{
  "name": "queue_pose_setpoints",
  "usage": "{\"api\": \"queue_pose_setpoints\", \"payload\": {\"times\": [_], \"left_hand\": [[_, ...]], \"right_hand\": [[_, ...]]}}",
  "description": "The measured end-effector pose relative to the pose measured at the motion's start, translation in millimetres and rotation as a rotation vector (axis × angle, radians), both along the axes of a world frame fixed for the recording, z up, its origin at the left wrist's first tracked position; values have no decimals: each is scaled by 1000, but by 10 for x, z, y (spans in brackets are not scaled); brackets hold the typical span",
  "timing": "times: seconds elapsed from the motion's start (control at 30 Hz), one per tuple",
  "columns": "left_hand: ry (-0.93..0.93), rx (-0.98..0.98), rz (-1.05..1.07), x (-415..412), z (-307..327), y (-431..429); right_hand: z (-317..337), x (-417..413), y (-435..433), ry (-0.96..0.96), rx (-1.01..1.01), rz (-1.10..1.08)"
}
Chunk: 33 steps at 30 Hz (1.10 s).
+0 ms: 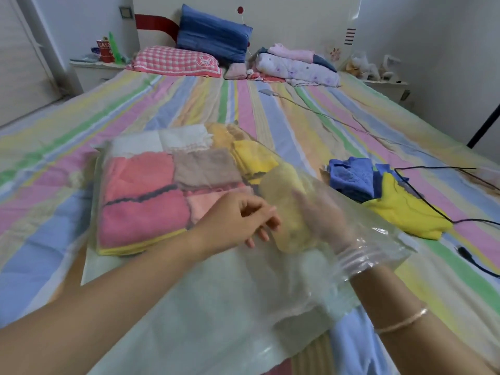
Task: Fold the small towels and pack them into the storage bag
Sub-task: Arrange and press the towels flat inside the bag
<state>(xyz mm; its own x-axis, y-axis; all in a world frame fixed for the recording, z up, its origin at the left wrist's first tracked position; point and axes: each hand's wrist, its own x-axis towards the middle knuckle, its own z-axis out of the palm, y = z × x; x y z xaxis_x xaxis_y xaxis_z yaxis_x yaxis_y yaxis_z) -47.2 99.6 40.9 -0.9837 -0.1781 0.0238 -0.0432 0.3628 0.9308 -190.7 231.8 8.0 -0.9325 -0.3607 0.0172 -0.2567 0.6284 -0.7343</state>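
Both forearms reach in from the near edge over a clear plastic storage bag (pixel 216 307) that lies flat on the striped bed (pixel 297 117), its open end toward the camera. A thin bracelet (pixel 403 319) circles the right wrist.

The right hand (pixel 322 217) is inside the bag up to the wrist and shows only as a blur through the film. It lies against the right side of a folded tan-yellow towel (pixel 284 209), also inside the bag. Whether its fingers curl round the towel cannot be told.

The left hand (pixel 238 220) is outside, on top of the plastic just left of that towel. Its fingers are loosely bent with the tips pointing down and right. Whether they pinch the film cannot be told.

Farther in, at the bag's far left, folded towels are packed flat side by side: pink and red ones (pixel 140 201) nearest, a brown one (pixel 205 169) and a yellow one (pixel 254 158) behind them, and white ones (pixel 162 139) at the far end.

To the right of the bag, loose on the bed, lie a heap of blue towels (pixel 351 180) and a crumpled yellow towel (pixel 405 212), touching each other. A black cable (pixel 433 207) runs across them.

At the far end of the bed sit a pink checked pillow (pixel 176 60), a blue pillow (pixel 213 33) and a pile of folded bedding (pixel 297 67).
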Motion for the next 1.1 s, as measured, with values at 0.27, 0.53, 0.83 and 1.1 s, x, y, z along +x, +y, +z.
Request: {"api": "queue_pose_setpoints", "payload": {"times": [0.27, 0.53, 0.83, 1.1], "left_hand": [[130, -715, 86, -562, -446, -289], [-109, -691, -29, -635, -600, -188], [37, -804, 138, -659, -562, -334], [-194, -1110, -21, -601, -775, -595]], "right_hand": [[-418, 323, -15, 424, 310, 141], [-542, 46, 54, 292, 128, 207], [-748, 86, -89, 501, 556, 186], [-475, -259, 192, 989, 704, 344]]}}
